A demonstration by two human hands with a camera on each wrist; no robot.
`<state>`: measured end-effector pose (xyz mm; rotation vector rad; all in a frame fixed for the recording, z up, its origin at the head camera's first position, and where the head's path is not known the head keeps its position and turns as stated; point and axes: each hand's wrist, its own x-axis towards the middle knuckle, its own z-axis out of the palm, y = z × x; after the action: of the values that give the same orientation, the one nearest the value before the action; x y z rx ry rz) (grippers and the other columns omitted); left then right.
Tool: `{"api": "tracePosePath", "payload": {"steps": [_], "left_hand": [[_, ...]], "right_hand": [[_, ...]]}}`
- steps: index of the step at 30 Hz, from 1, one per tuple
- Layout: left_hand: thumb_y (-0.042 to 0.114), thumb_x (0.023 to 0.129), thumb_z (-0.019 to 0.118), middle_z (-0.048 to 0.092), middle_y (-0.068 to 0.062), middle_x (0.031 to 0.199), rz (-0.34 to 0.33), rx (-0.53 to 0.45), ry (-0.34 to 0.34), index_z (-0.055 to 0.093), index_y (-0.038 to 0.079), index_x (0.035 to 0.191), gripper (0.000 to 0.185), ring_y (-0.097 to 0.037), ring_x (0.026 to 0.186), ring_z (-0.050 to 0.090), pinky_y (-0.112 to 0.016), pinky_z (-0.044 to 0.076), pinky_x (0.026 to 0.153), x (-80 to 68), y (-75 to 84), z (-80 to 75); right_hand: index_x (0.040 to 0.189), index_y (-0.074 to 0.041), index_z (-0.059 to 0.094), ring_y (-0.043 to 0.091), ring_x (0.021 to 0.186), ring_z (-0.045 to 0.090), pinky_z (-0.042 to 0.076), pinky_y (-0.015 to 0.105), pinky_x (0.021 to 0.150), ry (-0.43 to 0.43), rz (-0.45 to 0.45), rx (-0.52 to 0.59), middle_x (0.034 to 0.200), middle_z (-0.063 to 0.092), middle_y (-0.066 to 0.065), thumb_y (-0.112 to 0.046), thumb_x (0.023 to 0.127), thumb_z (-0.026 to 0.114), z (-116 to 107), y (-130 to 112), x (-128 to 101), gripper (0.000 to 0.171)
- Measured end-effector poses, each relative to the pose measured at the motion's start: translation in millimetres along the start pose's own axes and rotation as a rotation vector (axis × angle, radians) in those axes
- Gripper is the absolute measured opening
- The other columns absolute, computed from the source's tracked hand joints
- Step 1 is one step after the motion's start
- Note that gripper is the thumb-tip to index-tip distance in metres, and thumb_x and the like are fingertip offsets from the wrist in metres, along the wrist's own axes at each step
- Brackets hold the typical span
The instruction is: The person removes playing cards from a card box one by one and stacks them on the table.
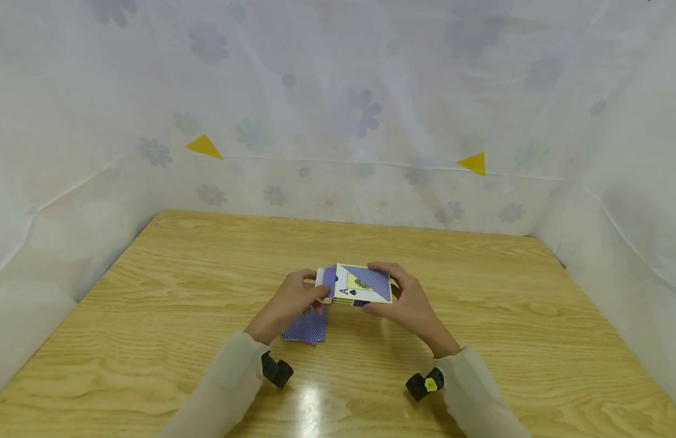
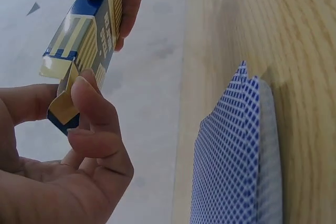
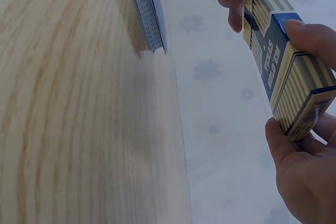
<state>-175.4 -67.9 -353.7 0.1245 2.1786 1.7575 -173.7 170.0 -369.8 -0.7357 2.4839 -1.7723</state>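
Two hands hold a card box [image 1: 360, 285] above the middle of the wooden bench [image 1: 480, 340]: the left hand [image 1: 286, 304] pinches its flap end, the right hand [image 1: 411, 307] grips the other end. A stack of cards [image 1: 307, 327] lies beneath the left hand.

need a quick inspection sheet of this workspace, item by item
surface: light wooden table, glare patch near the front edge
job's things: blue and yellow card box held above the table; stack of blue-backed playing cards lying on the table below it
clutter: nothing seen
grippers: left hand pinches the box's opened flap end; right hand grips the other end
cables: nothing seen
surroundings: white floral sheeting on three sides, with two yellow triangle markers
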Motion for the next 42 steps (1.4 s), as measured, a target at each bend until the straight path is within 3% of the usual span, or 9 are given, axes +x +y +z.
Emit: {"api": "tracePosePath", "payload": {"steps": [7,15,23,34,42], "left_hand": [[0.011,0.094,0.055,0.07,-0.012,0.077,0.025,0.011,0.044,0.048,-0.006,0.128,0.038,-0.01,0.058,0.055,-0.026,0.04,0.056,-1.4,4.6,-5.4],[0.005,0.094,0.056,0.066,-0.008,0.073,0.031,0.022,0.088,0.053,-0.006,0.123,0.032,-0.01,0.056,0.052,-0.025,0.04,0.055,-1.3,5.8,-3.3],[0.004,0.094,0.056,0.068,-0.017,0.077,0.064,0.05,0.117,0.053,-0.006,0.125,0.033,-0.01,0.055,0.053,-0.024,0.042,0.053,-2.5,6.4,-3.8],[0.011,0.092,0.06,0.068,-0.019,0.091,0.077,0.012,0.187,0.054,0.0,0.128,0.038,-0.017,0.067,0.06,-0.029,0.049,0.062,-2.7,4.7,-3.2],[0.006,0.09,0.063,0.068,-0.017,0.091,0.088,-0.016,0.261,0.058,0.0,0.123,0.034,-0.019,0.066,0.061,-0.031,0.052,0.063,-3.3,4.3,-1.0]], "right_hand": [[0.136,-0.009,0.048,0.025,0.118,0.045,0.046,0.017,0.088,0.017,0.011,-0.006,0.138,0.044,0.017,-0.005,0.075,0.08,-5,1,1,0.069],[0.137,-0.008,0.048,0.024,0.117,0.046,0.046,0.017,0.087,0.019,0.02,-0.015,0.138,0.044,0.016,-0.006,0.075,0.08,-6,1,1,0.07],[0.137,-0.01,0.048,0.026,0.119,0.045,0.045,0.016,0.088,0.025,0.033,-0.031,0.139,0.044,0.014,-0.007,0.075,0.08,-8,3,1,0.07],[0.137,-0.008,0.048,0.023,0.119,0.044,0.044,0.013,0.088,0.058,0.057,-0.017,0.14,0.043,0.013,-0.006,0.076,0.079,-14,5,1,0.069],[0.137,-0.008,0.048,0.023,0.12,0.044,0.043,0.015,0.089,0.063,0.066,-0.024,0.141,0.043,0.013,-0.007,0.076,0.08,-15,6,1,0.069]]}}
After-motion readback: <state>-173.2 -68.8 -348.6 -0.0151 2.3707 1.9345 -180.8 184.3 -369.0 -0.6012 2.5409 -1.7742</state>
